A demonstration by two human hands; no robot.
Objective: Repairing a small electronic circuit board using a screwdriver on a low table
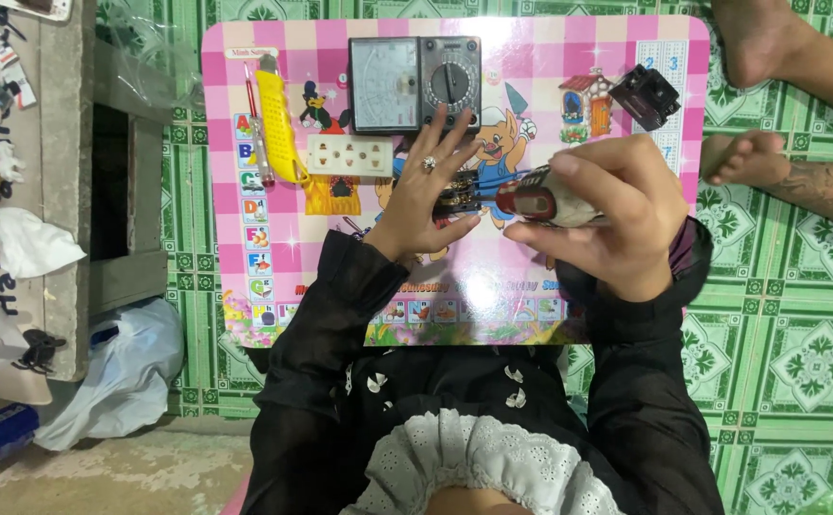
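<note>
Right hand (pixel 617 215) wrapped round a red-tipped screwdriver (pixel 531 198), left hand (pixel 426 186) fingers spread, pinning a small black part (pixel 457 196) mid-board, pink checked board (pixel 455 277) with a column of square picture labels down its left edge, grey meter (pixel 415 84) up top, white socket strip (pixel 350 154), green patterned tile floor (pixel 789 343)

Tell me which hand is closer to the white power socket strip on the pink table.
Left. The left hand lies just right of the white socket strip, fingers spread beside it. The right hand grips a red-handled screwdriver further right, well away from the strip.
</note>
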